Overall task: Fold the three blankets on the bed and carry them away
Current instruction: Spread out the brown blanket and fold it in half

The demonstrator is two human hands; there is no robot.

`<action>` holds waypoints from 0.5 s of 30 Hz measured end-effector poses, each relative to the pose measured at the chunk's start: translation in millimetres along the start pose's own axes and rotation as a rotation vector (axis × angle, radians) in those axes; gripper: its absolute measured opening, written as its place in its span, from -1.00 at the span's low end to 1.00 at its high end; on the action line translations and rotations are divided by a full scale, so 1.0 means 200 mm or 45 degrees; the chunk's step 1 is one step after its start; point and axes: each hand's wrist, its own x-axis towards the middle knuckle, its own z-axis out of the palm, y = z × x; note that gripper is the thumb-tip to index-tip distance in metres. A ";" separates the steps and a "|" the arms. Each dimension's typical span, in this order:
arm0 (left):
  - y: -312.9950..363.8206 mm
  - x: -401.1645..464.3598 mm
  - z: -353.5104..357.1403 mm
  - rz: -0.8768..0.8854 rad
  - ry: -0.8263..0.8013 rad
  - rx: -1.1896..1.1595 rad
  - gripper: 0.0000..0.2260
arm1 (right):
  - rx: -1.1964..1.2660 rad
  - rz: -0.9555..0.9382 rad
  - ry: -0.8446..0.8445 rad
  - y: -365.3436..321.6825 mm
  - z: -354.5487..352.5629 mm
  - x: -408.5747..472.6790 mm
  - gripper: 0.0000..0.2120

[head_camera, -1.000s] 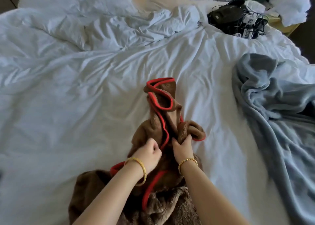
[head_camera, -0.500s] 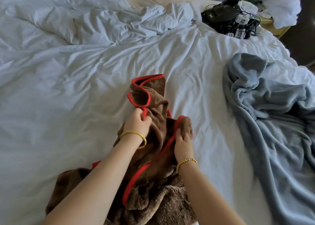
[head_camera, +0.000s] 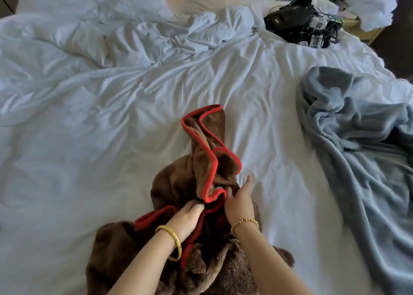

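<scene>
brown blanket [head_camera: 178, 194] with the red trim sits bunched at the near middle of the bed [head_camera: 89, 160], lots of bare white sheet to its left and far side. left hand [head_camera: 186, 216] pinches the red edge, right hand [head_camera: 239, 202] has fingers spread against the folds. blue blanket [head_camera: 357, 149] is heaped at the right edge, partly cut off

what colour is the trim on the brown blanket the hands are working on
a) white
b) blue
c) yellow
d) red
d: a red trim runs along the edge of the brown blanket, right by the left hand and right hand.
</scene>
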 end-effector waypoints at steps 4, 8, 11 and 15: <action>0.08 0.00 -0.04 0.266 0.432 -0.069 -0.82 | -0.188 -0.263 0.169 0.02 0.00 0.02 -0.25; 0.28 0.01 -0.09 0.741 0.783 -0.130 -0.36 | -0.291 -0.405 0.152 0.00 0.01 0.06 -0.46; 0.40 0.08 -0.08 0.636 0.665 0.098 -0.41 | -0.335 -0.417 0.106 -0.01 0.01 0.09 -0.67; 0.42 0.19 -0.08 0.241 0.677 0.028 -0.76 | -0.620 -0.422 0.324 -0.01 -0.05 0.10 -0.45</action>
